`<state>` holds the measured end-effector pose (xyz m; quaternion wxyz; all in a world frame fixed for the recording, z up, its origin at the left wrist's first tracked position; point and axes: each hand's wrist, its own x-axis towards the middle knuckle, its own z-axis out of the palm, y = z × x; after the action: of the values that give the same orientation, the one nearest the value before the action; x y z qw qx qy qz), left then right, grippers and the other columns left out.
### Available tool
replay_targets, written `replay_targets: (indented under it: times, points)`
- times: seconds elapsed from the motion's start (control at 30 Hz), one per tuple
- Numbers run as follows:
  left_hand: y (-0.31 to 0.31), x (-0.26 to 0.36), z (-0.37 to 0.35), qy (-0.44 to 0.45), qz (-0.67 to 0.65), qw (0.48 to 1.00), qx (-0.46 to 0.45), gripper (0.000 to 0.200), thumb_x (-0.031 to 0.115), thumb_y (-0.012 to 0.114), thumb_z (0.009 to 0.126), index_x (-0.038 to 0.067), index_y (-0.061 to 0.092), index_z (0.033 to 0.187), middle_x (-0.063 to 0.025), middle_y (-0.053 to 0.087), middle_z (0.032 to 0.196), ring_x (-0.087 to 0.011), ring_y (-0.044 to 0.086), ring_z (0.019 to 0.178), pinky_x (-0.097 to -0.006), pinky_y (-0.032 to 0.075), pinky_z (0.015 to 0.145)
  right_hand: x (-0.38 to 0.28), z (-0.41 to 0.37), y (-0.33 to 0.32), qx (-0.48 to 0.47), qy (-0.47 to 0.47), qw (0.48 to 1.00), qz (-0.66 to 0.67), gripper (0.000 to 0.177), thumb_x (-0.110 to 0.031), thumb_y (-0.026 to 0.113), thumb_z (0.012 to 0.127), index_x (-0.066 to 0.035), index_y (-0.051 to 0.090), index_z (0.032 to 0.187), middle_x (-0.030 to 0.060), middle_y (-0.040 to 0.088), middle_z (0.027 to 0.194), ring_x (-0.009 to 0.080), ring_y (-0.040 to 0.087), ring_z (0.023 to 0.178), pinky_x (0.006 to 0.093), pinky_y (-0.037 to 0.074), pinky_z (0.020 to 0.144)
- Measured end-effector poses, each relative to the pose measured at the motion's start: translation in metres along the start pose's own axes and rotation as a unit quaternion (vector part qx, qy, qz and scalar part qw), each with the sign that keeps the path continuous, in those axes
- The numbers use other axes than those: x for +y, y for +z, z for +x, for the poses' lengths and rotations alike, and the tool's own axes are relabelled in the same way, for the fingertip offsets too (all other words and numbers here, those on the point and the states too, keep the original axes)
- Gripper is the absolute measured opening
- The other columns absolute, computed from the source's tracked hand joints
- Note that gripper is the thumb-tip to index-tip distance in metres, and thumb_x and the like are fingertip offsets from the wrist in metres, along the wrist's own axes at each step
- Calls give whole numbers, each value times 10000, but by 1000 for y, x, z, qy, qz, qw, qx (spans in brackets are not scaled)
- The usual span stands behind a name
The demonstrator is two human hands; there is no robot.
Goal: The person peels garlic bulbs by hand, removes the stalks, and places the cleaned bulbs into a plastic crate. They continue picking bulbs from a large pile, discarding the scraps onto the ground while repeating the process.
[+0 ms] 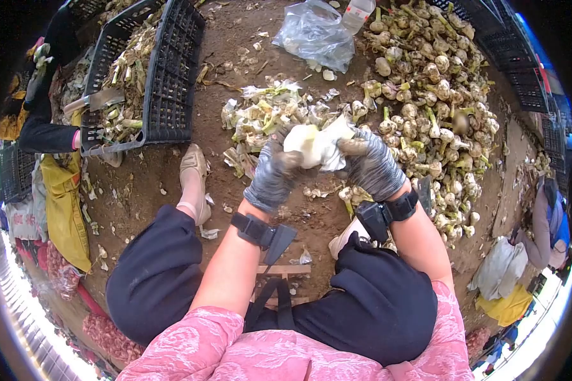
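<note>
A white garlic bulb [300, 142] is in my left hand [274, 171], whose gloved fingers close around its lower left side. My right hand [374, 164], in the same dark grey glove, pinches a loose sheet of white garlic skin [337, 141] at the bulb's right side. Both hands are somewhat blurred, and the fingertips behind the bulb are hidden. Just beyond them lies a heap of peeled garlic skins [264, 114] on the soil. To the right spreads a large pile of garlic bulbs [438, 95] with short stems.
A black plastic crate [171, 76] full of garlic scraps stands at left, with a cleaver [102, 100] across its side. Near it is another person's sleeve [44, 136]. A clear plastic bag [318, 35] and a bottle [357, 14] lie ahead. More crates [515, 51] line the right.
</note>
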<state>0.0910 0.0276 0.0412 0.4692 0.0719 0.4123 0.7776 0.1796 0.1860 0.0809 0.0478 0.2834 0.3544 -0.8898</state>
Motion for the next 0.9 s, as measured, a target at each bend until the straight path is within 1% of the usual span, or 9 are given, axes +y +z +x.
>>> replay_targets:
  times: [0.1,0.17,0.4,0.43,0.5,0.53,0.7,0.77,0.9]
  points:
    - [-3,2,-4,-38,-107,992,-47,628,274,587,707,-16,364,1218,-143,450,1195,-258,476,1070,-383,359,949,-3,1,-8,-46,6,997,58,283,-189,530,793,-18,524,1018,57,598,836,138,577,718,237,438,540]
    - [-6,-1,-6,-52,-202,977,-37,643,294,572,724,-14,345,1240,-158,422,1231,-276,431,1125,-385,320,983,-8,1,-8,-32,-11,990,134,264,-105,517,785,1,512,1026,93,601,931,208,603,819,313,508,705]
    - [-3,6,-4,-87,-326,941,-19,631,284,641,675,35,406,1205,-145,494,1143,-259,513,1023,-379,445,860,-1,21,-55,-25,-56,995,78,372,-118,524,805,-4,458,1153,118,557,1042,178,570,906,314,497,761]
    - [-7,3,-2,-47,-241,968,-47,650,309,655,672,22,404,1198,-148,481,1161,-261,498,1045,-380,427,884,5,23,-58,-25,-57,995,77,372,-118,524,805,-4,458,1153,118,557,1042,178,570,906,314,497,761]
    - [-10,2,2,-4,-153,985,-78,672,334,670,669,8,403,1191,-152,469,1179,-263,482,1068,-380,408,907,12,26,-40,0,-237,891,-388,459,-99,604,751,-36,452,1180,88,565,1002,134,561,850,285,491,742]
    - [-11,1,4,9,-101,993,-60,652,304,694,650,17,424,1170,-140,496,1143,-257,505,1037,-374,431,876,9,19,-32,14,-145,905,-399,609,-75,661,684,-68,405,1237,86,549,1038,120,540,873,272,471,773]
    - [-8,0,5,54,77,995,25,519,144,689,664,21,468,1117,-97,549,1046,-201,538,961,-339,453,829,2,4,-8,-61,-158,904,-392,690,-65,670,682,-64,339,1287,62,492,1140,136,507,919,276,436,808]
    - [-2,1,5,77,85,993,14,489,120,678,680,13,470,1109,-87,547,1035,-180,535,939,-314,448,824,10,4,-1,-41,-292,853,-431,698,-116,710,660,-62,369,1267,84,518,1108,170,518,951,303,433,817]
    - [6,3,3,61,176,982,14,454,120,687,695,9,485,1086,-75,554,991,-144,531,901,-276,448,802,9,2,-4,23,-312,776,-547,581,-203,722,665,-40,469,1163,130,546,1073,240,528,994,320,417,843]
